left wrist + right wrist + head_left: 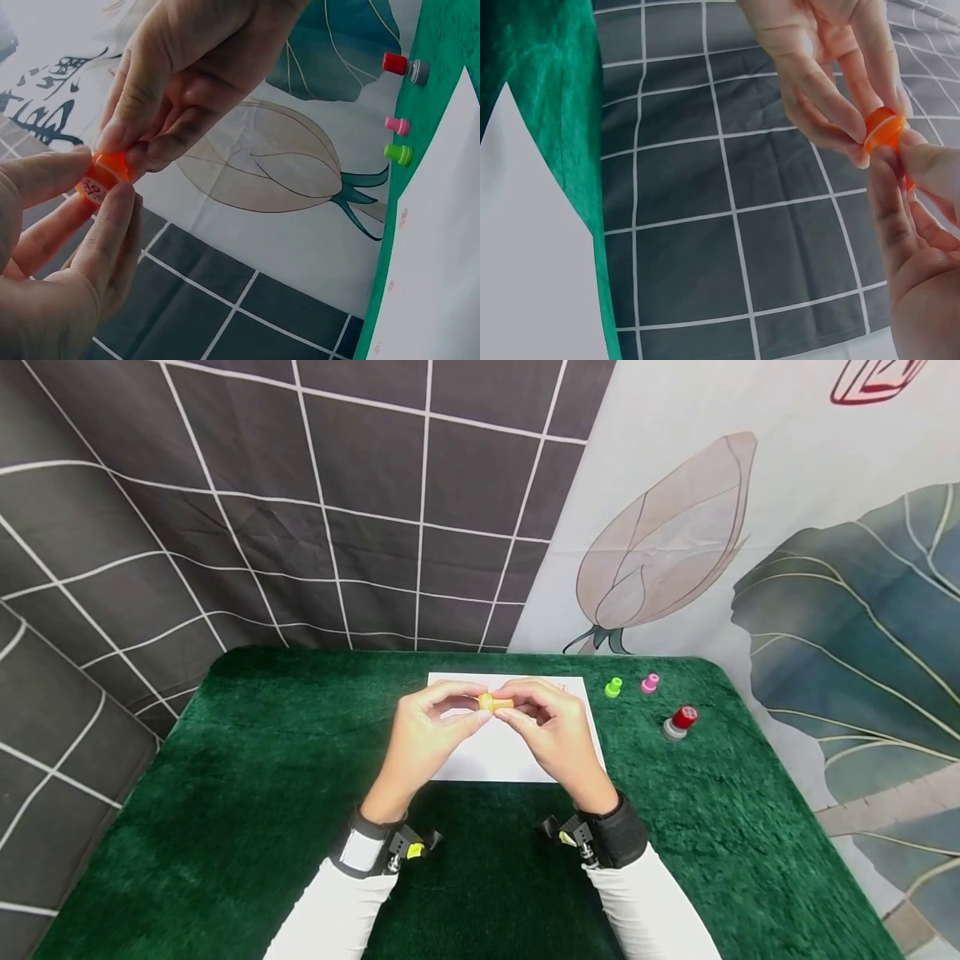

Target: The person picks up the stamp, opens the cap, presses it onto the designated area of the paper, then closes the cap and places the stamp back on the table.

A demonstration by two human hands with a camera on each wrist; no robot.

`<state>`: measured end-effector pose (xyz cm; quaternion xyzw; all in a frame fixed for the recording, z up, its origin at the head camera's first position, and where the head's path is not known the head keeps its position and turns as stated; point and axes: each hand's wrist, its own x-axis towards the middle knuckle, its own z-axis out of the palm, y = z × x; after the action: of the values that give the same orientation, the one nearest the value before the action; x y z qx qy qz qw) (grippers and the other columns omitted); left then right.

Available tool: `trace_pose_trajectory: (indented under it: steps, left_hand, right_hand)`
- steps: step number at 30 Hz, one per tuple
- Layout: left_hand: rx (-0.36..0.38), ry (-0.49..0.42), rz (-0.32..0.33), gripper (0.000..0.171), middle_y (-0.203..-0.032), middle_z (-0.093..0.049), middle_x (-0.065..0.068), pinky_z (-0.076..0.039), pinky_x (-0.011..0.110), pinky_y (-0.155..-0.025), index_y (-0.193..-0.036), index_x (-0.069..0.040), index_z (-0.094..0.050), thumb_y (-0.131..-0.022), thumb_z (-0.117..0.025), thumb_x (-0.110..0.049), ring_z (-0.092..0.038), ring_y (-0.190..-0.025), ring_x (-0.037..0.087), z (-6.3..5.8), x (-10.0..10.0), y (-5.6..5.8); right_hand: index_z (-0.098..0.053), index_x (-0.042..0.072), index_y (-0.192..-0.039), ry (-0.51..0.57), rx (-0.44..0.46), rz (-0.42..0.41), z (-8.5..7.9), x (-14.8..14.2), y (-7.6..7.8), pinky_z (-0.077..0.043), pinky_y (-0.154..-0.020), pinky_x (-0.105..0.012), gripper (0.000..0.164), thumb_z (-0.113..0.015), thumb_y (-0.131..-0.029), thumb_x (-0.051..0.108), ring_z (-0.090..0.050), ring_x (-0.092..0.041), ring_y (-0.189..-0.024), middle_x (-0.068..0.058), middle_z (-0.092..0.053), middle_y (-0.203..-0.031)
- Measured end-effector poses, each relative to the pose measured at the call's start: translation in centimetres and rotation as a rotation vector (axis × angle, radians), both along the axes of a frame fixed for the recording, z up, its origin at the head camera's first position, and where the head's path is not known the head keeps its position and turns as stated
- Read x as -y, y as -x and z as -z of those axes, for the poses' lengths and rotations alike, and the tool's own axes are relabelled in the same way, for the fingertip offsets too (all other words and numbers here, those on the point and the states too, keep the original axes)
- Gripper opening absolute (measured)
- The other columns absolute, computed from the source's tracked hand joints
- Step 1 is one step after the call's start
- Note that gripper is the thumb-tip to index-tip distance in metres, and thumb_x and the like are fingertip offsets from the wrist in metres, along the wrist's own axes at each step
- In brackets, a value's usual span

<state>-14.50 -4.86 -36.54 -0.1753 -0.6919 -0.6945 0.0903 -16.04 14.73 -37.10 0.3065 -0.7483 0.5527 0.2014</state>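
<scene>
Both hands hold a small orange stamp [495, 702] between them, raised over the white paper [491, 760]. My left hand [427, 727] pinches its wide round end with thumb and fingers. The right hand [551, 722] pinches the narrower handle end. In the left wrist view, the wide end of the orange stamp [96, 187] carries pale printed marks. From the right wrist, the orange stamp [885, 129] appears with a light line around it, partly covered by fingertips. Small red prints [403, 218] run along one edge of the paper.
To the right of the paper stand a green stamp [613, 687] and a pink stamp [650, 683]. Nearer, a larger red-topped stamp [681, 722] has a grey base. The table wears a dark green cloth [285, 793]. Behind it hangs a grid-patterned curtain [367, 543].
</scene>
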Motion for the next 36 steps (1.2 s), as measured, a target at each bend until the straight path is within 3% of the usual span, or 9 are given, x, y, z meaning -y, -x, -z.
trace_pose_trajectory:
  steps: [7,14,22,28,36]
  left_hand:
    - [-0.008,0.035,-0.060,0.027,-0.109,-0.077,0.012,-0.062,0.043,-0.091,-0.110,-0.002,-0.078,-0.084,-0.084,-0.003,-0.074,-0.098,0.023,-0.27,-0.06,-0.11]
    - [0.000,0.027,-0.063,0.026,-0.109,-0.076,0.011,-0.062,0.036,-0.090,-0.109,-0.002,-0.079,-0.084,-0.084,-0.002,-0.074,-0.098,0.022,-0.26,0.04,-0.07]
    - [-0.004,0.008,-0.055,0.025,-0.108,-0.076,0.011,-0.062,0.039,-0.092,-0.109,-0.003,-0.078,-0.085,-0.083,-0.002,-0.073,-0.098,0.021,-0.17,-0.04,-0.08]
    - [-0.023,0.009,-0.042,0.026,-0.112,-0.075,0.013,-0.062,0.037,-0.092,-0.111,0.000,-0.075,-0.087,-0.082,-0.002,-0.074,-0.102,0.023,-0.04,-0.38,-0.07]
    - [-0.046,0.027,-0.103,0.025,-0.110,-0.077,0.012,-0.063,0.039,-0.090,-0.110,-0.001,-0.078,-0.086,-0.083,-0.004,-0.074,-0.099,0.021,0.06,0.00,0.14]
  right_hand:
    - [-0.077,0.000,-0.107,-0.002,0.002,-0.003,-0.08,0.04,-0.07,-0.062,-0.081,-0.019,0.025,-0.079,-0.084,-0.009,-0.069,-0.012,-0.088,-0.014,-0.075,-0.103]
    - [-0.078,0.001,-0.107,-0.023,-0.045,0.027,-0.09,0.12,-0.12,-0.061,-0.079,-0.018,0.024,-0.080,-0.084,-0.006,-0.068,-0.014,-0.085,-0.012,-0.076,-0.102]
    - [-0.077,-0.001,-0.107,0.027,-0.001,-0.010,0.17,0.11,0.08,-0.062,-0.079,-0.020,0.026,-0.079,-0.083,-0.009,-0.070,-0.010,-0.087,-0.015,-0.075,-0.103]
    - [-0.077,0.000,-0.107,0.006,-0.009,0.019,0.13,0.18,0.09,-0.061,-0.079,-0.018,0.025,-0.079,-0.084,-0.008,-0.069,-0.010,-0.087,-0.014,-0.076,-0.103]
    - [-0.078,0.002,-0.106,-0.010,-0.040,0.040,-0.07,-0.14,0.17,-0.060,-0.076,-0.017,0.024,-0.080,-0.083,-0.007,-0.069,-0.012,-0.084,-0.012,-0.076,-0.102]
